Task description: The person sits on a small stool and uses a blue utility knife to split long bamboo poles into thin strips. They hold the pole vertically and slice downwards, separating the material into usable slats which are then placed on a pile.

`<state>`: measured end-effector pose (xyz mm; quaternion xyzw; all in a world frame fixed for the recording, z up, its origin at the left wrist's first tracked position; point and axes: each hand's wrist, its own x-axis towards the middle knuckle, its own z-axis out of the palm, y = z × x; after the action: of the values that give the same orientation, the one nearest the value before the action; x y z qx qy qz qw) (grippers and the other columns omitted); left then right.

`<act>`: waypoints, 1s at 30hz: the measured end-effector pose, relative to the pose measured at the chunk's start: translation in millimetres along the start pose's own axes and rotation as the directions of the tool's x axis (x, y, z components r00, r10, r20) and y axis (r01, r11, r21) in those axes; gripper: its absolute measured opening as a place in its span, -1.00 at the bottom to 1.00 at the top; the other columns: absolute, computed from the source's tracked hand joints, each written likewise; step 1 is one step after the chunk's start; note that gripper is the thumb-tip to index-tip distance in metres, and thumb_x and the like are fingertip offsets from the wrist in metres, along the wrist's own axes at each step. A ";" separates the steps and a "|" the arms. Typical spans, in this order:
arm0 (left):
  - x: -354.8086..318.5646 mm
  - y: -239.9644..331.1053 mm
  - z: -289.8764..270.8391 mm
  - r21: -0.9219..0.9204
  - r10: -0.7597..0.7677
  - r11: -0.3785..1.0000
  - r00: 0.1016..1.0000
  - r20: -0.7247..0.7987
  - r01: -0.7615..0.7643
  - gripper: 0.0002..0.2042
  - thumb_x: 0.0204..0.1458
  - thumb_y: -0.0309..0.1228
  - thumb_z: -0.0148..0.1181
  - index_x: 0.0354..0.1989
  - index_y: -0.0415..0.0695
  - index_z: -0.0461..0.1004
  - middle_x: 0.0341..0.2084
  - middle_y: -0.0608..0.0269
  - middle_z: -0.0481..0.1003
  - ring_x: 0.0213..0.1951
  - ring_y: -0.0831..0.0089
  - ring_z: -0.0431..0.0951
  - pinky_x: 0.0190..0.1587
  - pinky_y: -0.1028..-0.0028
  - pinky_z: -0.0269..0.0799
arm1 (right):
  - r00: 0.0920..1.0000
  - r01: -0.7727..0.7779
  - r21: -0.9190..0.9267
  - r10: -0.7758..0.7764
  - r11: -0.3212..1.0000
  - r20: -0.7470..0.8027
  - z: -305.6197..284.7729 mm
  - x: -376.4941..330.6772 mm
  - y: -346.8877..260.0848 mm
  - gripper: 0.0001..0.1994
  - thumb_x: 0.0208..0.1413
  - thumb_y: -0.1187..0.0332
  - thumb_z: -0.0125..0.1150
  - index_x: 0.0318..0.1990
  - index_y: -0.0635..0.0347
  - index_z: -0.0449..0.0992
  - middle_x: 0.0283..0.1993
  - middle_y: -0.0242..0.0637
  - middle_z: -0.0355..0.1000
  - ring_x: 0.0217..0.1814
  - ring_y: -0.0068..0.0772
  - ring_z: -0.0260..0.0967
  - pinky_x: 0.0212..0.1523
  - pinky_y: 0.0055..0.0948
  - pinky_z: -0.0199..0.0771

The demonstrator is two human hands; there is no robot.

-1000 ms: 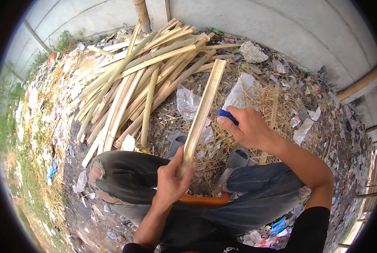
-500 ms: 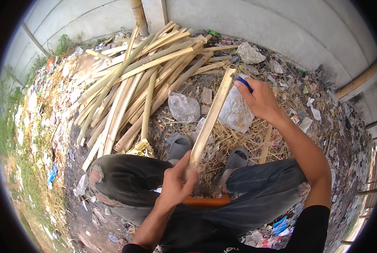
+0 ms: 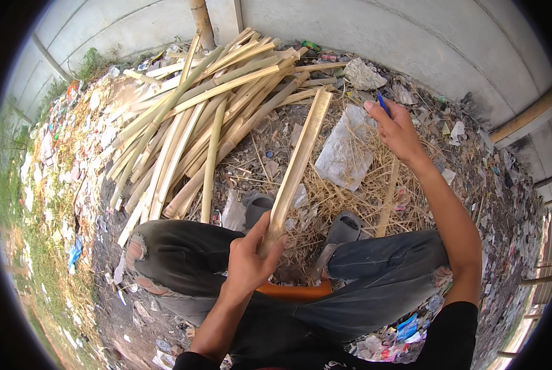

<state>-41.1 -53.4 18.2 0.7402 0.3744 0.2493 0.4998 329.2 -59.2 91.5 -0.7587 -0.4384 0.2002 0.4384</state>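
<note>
My left hand is closed around the lower end of a split bamboo strip, just above my lap. The strip slants up and away to the right, its pale hollow inner side showing. Off to the right of the strip's far end, my right hand grips a slim blue-handled tool. The tool is apart from the strip; its working end cannot be made out. Below the strip lie thin straw-like shavings around my sandals.
A large heap of bamboo strips lies ahead to the left, near a bamboo post and a grey wall. A whitish flat sheet and a stone chunk lie ahead. Litter covers the ground. Something orange sits between my legs.
My right hand with the blue-handled tool has moved right and away from the strip's far end. The strip's far end has swung slightly left and up. A clear plastic bag has left its place beside the heap.
</note>
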 end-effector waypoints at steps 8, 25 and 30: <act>5.3 12.5 -5.9 -0.068 0.031 0.997 0.998 -0.046 -0.034 -0.46 0.21 -0.47 0.29 0.32 -0.43 0.32 -0.42 0.24 0.60 -0.40 0.69 0.50 -0.37 0.62 0.41 | 0.884 0.200 0.045 -0.200 0.979 0.422 77.2 -57.0 -33.6 -0.51 0.36 -0.09 0.08 -0.19 0.27 0.38 -0.54 -0.20 0.37 -0.48 -0.26 0.38 -0.37 -0.22 0.34; 7.1 26.0 -24.9 -0.612 -0.094 0.782 0.993 0.075 0.121 -0.40 0.17 -0.57 0.18 0.40 -0.33 0.16 -0.27 0.21 0.54 -0.42 0.65 0.48 -0.45 0.64 0.33 | 0.618 0.297 0.075 -0.252 0.952 0.744 87.2 -110.4 -63.2 -0.57 0.39 0.02 -0.06 -0.13 0.27 0.49 -0.37 0.10 0.52 -0.24 0.28 0.51 -0.18 0.07 0.45; 6.3 35.8 -26.5 -0.459 -0.019 0.888 1.000 0.011 0.022 -0.38 0.12 -0.57 0.31 0.36 -0.36 0.22 -0.17 0.11 0.58 -0.22 0.57 0.57 -0.25 0.58 0.48 | 0.585 0.256 0.147 -0.275 0.955 0.763 91.7 -114.7 -65.2 -0.59 0.40 0.05 -0.08 -0.10 0.26 0.50 -0.32 0.08 0.54 -0.23 0.28 0.51 -0.15 0.08 0.45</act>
<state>-46.1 -41.5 61.2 0.5978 0.3111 0.3231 0.6644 172.8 -95.8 88.0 -0.5193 -0.6899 0.4439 0.2395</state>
